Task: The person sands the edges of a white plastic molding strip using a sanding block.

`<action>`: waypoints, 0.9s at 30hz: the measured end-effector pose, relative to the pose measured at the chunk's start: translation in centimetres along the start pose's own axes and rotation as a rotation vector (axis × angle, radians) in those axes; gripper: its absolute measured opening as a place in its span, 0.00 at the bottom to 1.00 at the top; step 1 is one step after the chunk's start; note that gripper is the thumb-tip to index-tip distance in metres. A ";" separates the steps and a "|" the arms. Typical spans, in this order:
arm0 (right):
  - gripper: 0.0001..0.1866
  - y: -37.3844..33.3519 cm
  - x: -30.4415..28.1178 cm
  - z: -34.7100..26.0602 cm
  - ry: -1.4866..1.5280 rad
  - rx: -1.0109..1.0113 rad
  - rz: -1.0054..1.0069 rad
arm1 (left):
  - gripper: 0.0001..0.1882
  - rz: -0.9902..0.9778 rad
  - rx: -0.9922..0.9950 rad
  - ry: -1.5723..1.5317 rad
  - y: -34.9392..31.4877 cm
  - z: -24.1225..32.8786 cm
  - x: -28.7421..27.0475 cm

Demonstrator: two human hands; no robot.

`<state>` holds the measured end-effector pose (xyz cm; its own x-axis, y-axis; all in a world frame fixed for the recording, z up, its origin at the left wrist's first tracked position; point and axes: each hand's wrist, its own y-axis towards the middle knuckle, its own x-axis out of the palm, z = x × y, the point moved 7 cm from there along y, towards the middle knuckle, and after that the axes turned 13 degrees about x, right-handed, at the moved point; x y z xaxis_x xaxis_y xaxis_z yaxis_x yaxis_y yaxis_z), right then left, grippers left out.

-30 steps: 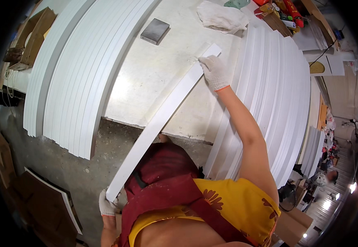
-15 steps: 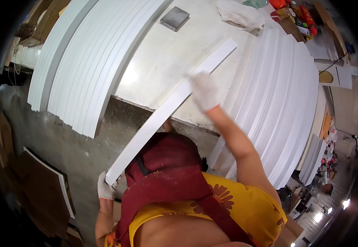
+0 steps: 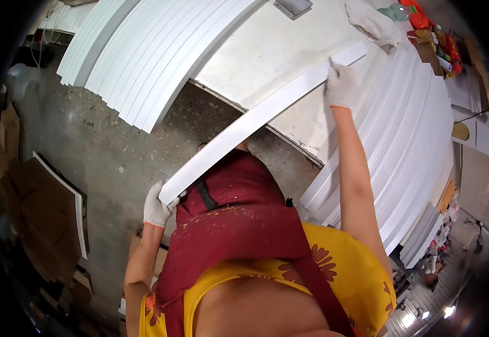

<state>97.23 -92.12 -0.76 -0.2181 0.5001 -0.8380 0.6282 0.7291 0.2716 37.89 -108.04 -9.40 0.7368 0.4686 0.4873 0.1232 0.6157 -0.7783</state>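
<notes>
A long white strip (image 3: 261, 115) slants from my lap across the edge of the white table. My left hand (image 3: 157, 206), in a white knit glove, is closed around its near end. Toward the far end, my gloved right hand (image 3: 343, 85) is at the strip's right edge with its fingers bent together. A small greyish bit shows at those fingertips, too small to name. Many white strips lie side by side in a left stack (image 3: 154, 48) and a right stack (image 3: 393, 135).
The white table (image 3: 241, 53) holds a grey block (image 3: 292, 7) and a white cloth (image 3: 371, 21). Bottles and red items (image 3: 435, 42) crowd the back right. Brown cardboard (image 3: 45, 216) with a white edge stands at the left on the grey floor (image 3: 109, 146).
My right hand has moved along the strip toward its far end. My left hand and the strip's near end have risen in view, and the view itself has shifted.
</notes>
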 end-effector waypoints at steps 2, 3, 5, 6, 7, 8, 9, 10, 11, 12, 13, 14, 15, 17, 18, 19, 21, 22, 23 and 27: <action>0.11 -6.0 1.0 -5.2 -0.023 -0.095 -0.124 | 0.22 -0.003 -0.001 -0.010 -0.1 -0.3 0.6; 0.11 -10.0 2.3 -7.1 -0.064 -0.166 -0.269 | 0.24 -0.045 -0.019 -0.011 -0.1 -0.2 1.4; 0.13 -19.8 2.0 -15.8 -0.106 -0.543 -0.419 | 0.24 -0.068 -0.042 -0.024 0.0 -0.4 1.3; 0.14 -24.0 1.9 -18.1 0.117 -0.578 -0.446 | 0.24 -0.082 -0.054 -0.024 0.1 -0.5 1.3; 0.14 -27.8 1.3 -21.2 0.096 -0.647 -0.491 | 0.25 -0.105 -0.056 -0.024 0.2 -0.6 1.1; 0.13 -30.5 1.4 -22.7 0.153 -0.694 -0.558 | 0.25 -0.125 -0.051 -0.023 0.3 -0.8 0.9; 0.11 -30.9 1.8 -22.8 0.115 -0.705 -0.578 | 0.25 -0.149 -0.048 -0.016 0.6 -0.6 1.1; 0.10 -31.0 1.8 -22.4 0.074 -0.720 -0.606 | 0.26 -0.157 -0.047 -0.029 0.4 -0.4 1.7; 0.08 -28.2 1.2 -21.1 0.093 -0.703 -0.485 | 0.26 -0.163 -0.046 -0.042 0.1 -0.3 2.5; 0.06 -24.3 0.7 -19.0 0.106 -0.681 -0.374 | 0.26 -0.165 -0.054 -0.060 -0.2 -0.4 2.9; 0.09 -20.5 1.0 -16.0 -0.016 -0.544 -0.239 | 0.27 -0.200 -0.058 -0.046 0.1 -0.5 3.1; 0.12 -15.7 0.5 -12.4 0.080 -0.079 -0.347 | 0.27 -0.195 -0.065 -0.056 0.4 -0.7 3.2; 0.14 -11.9 -1.1 -11.2 0.131 0.092 -0.248 | 0.27 -0.191 -0.069 -0.065 0.5 -1.0 3.6; 0.13 -9.2 -1.6 -9.9 -0.019 0.094 -0.198 | 0.28 -0.223 -0.103 -0.115 1.2 -1.7 4.2; 0.13 -9.3 -1.2 -10.1 -0.073 0.044 -0.194 | 0.26 -0.237 -0.105 -0.142 1.3 -1.9 4.6; 0.12 -9.6 -0.8 -10.2 -0.127 -0.006 -0.184 | 0.24 -0.256 -0.105 -0.168 1.6 -2.1 5.4; 0.12 -16.4 1.7 -13.6 -0.069 -0.266 -0.269 | 0.20 -0.253 -0.104 -0.202 2.0 -2.3 6.0; 0.12 -21.0 2.3 -16.9 -0.099 -0.451 -0.302 | 0.21 -0.272 -0.114 -0.219 2.3 -2.3 5.9; 0.09 -25.0 1.1 -21.2 0.157 -0.540 -0.368 | 0.22 -0.290 -0.121 -0.238 2.6 -2.5 5.6; 0.10 -35.4 2.4 -26.4 0.098 -0.686 -0.743 | 0.27 -0.190 -0.205 -0.454 2.9 -3.2 5.3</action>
<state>54.74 -104.38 0.10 -0.4584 -0.1754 -0.8712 -0.2484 0.9666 -0.0639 44.29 -105.86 -10.33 0.3323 0.6164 0.7139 0.3872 0.6010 -0.6992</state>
